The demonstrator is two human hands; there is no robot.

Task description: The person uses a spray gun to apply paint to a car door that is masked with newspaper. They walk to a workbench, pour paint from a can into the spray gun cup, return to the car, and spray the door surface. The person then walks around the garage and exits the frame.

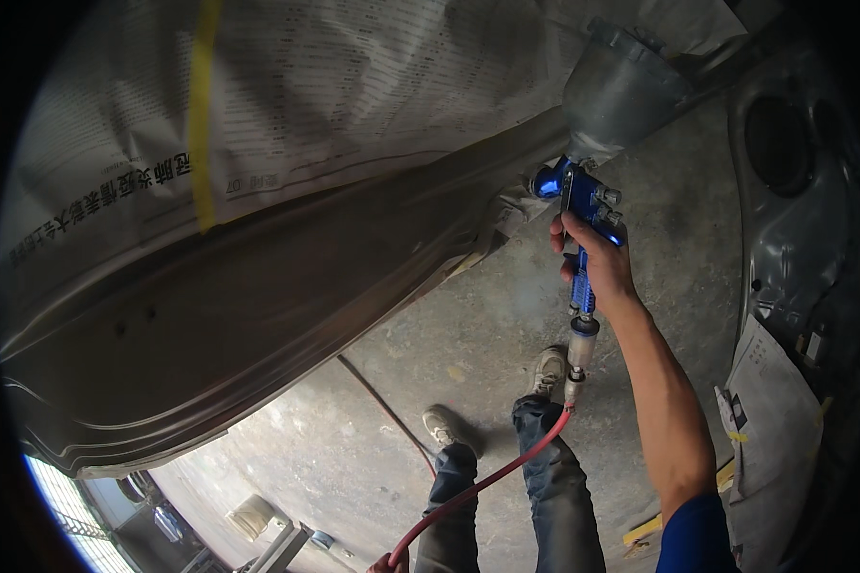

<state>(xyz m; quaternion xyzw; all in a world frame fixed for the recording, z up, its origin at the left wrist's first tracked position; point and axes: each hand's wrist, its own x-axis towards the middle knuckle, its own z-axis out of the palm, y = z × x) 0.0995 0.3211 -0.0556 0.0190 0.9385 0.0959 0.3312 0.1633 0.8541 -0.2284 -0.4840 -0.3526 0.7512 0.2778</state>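
My right hand [596, 251] grips the handle of a blue spray gun [586, 193], with fingers around the trigger side. A cloudy grey paint cup [620, 89] sits on top of the gun, whose nozzle points left toward a dark vehicle body panel [208, 301]. Below the handle, an inline air filter [583, 344] joins the gun to a red air hose [484, 483]. At the bottom edge my left hand [389, 564], only partly in view, holds that hose. Printed masking paper [344, 86] covers the area above the panel, with a strip of yellow tape [203, 114] across it.
A bare metal vehicle door [795, 236] stands at the right, partly covered with paper [774, 394]. Across the concrete floor [487, 322] runs a thin hose [387, 412] near my shoes. At the lower left are a pale bucket-like container [251, 517] and a metal stand [281, 548].
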